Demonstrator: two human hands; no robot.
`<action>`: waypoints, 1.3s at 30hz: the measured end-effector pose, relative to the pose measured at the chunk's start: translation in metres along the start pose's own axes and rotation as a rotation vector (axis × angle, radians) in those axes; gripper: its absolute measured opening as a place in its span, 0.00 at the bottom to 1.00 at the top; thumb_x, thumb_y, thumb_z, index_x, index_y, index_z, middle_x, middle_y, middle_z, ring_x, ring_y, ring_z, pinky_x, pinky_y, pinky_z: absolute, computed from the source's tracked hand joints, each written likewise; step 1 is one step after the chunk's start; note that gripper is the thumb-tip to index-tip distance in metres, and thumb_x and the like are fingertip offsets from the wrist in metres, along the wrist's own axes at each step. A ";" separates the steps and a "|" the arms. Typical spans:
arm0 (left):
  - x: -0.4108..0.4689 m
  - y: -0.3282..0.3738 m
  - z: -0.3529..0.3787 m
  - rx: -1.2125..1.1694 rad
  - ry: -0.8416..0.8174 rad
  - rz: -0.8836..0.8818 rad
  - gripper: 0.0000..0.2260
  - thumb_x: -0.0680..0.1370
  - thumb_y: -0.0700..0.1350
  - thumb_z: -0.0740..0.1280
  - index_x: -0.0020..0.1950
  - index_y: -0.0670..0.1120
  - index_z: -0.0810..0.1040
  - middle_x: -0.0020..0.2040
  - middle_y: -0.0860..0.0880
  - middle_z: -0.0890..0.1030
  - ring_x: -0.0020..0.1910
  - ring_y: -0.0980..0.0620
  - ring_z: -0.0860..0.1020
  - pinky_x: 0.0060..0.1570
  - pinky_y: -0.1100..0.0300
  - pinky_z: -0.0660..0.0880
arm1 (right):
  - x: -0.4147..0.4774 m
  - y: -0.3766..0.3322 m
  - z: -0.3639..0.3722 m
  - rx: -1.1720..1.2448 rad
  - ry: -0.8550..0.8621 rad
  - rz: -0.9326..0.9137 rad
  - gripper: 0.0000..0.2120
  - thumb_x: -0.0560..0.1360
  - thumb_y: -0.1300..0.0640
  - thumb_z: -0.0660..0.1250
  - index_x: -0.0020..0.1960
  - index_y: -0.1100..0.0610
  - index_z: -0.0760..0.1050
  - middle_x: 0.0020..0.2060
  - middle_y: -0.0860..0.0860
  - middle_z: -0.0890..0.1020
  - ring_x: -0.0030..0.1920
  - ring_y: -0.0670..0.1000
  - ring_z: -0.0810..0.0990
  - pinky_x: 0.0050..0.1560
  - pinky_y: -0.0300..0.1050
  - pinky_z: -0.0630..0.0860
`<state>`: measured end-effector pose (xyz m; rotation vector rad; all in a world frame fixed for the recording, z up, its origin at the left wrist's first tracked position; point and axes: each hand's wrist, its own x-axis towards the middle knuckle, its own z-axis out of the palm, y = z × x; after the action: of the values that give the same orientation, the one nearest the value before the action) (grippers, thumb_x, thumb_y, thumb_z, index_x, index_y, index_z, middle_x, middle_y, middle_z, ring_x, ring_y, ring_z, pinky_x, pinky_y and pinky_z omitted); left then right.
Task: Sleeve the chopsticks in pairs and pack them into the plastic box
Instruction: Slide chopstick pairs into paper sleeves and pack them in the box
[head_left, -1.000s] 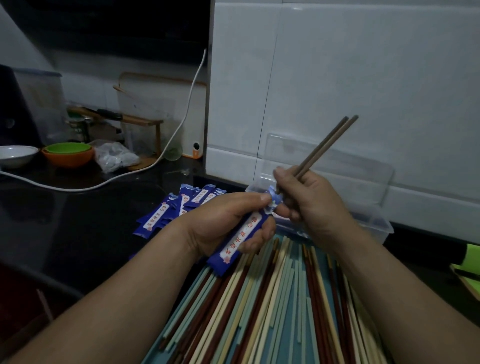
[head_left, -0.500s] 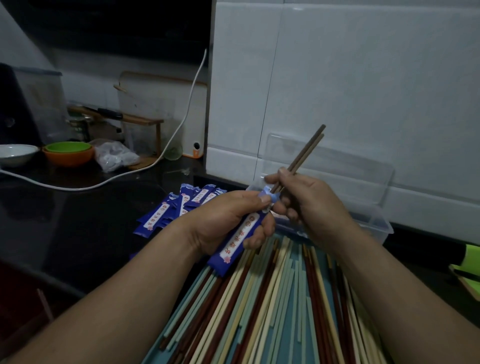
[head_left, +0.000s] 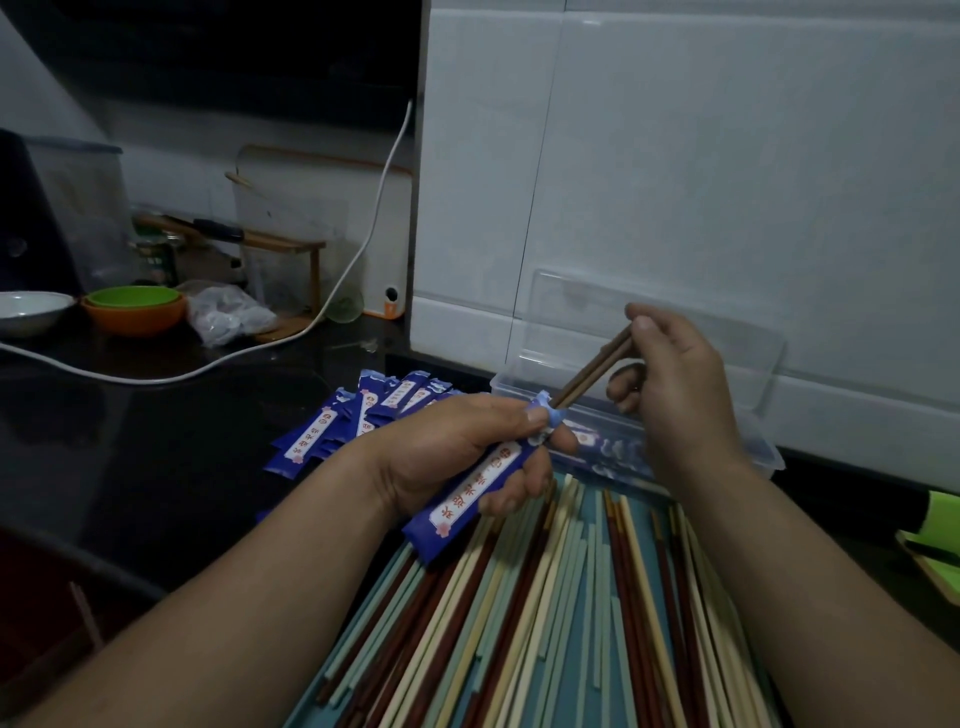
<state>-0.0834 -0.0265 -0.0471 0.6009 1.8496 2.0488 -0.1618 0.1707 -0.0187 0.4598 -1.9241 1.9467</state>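
Note:
My left hand (head_left: 457, 447) grips a blue paper sleeve (head_left: 467, 499) with a white label, its mouth pinched open at the top. A pair of brown chopsticks (head_left: 589, 371) sticks partway into that mouth, and my right hand (head_left: 670, 374) pinches their upper ends. Behind the hands stands the clear plastic box (head_left: 763, 447) with its lid up against the wall; sleeved pairs lie inside it. Loose chopsticks (head_left: 545, 597) in cream, teal and dark red lie spread on a teal tray below my hands.
A pile of empty blue sleeves (head_left: 358, 415) lies on the dark counter left of the box. Further left are a white cable (head_left: 218, 364), orange and green bowls (head_left: 134, 309), a white dish (head_left: 31, 309) and a plastic bag (head_left: 228, 314). A green object (head_left: 935, 530) sits at the right edge.
The brown chopsticks have slid deeper into the sleeve, with less of them showing above it. My right hand has shifted up from the sleeve's mouth to their upper ends.

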 end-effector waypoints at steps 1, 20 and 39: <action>0.000 0.000 0.000 0.005 0.001 0.003 0.15 0.88 0.47 0.58 0.63 0.38 0.76 0.38 0.39 0.74 0.27 0.49 0.72 0.30 0.61 0.73 | 0.000 -0.001 0.000 -0.004 -0.007 0.003 0.12 0.87 0.56 0.58 0.65 0.53 0.79 0.48 0.56 0.80 0.29 0.47 0.76 0.27 0.39 0.71; 0.008 0.004 -0.009 -0.517 0.310 0.078 0.28 0.84 0.62 0.59 0.69 0.39 0.76 0.41 0.43 0.80 0.34 0.51 0.78 0.32 0.64 0.77 | 0.029 -0.002 -0.033 -0.053 0.395 0.023 0.06 0.78 0.50 0.62 0.44 0.50 0.75 0.32 0.51 0.78 0.32 0.53 0.74 0.35 0.49 0.70; 0.015 0.002 -0.010 -0.392 0.543 0.078 0.26 0.85 0.61 0.60 0.74 0.42 0.72 0.37 0.47 0.77 0.31 0.52 0.74 0.28 0.64 0.67 | 0.025 -0.001 -0.034 0.014 0.296 0.148 0.09 0.83 0.55 0.62 0.45 0.56 0.73 0.32 0.51 0.74 0.22 0.46 0.70 0.24 0.39 0.64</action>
<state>-0.1009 -0.0277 -0.0446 0.0063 1.6013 2.7274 -0.1829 0.2053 -0.0065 0.0282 -1.7978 1.9897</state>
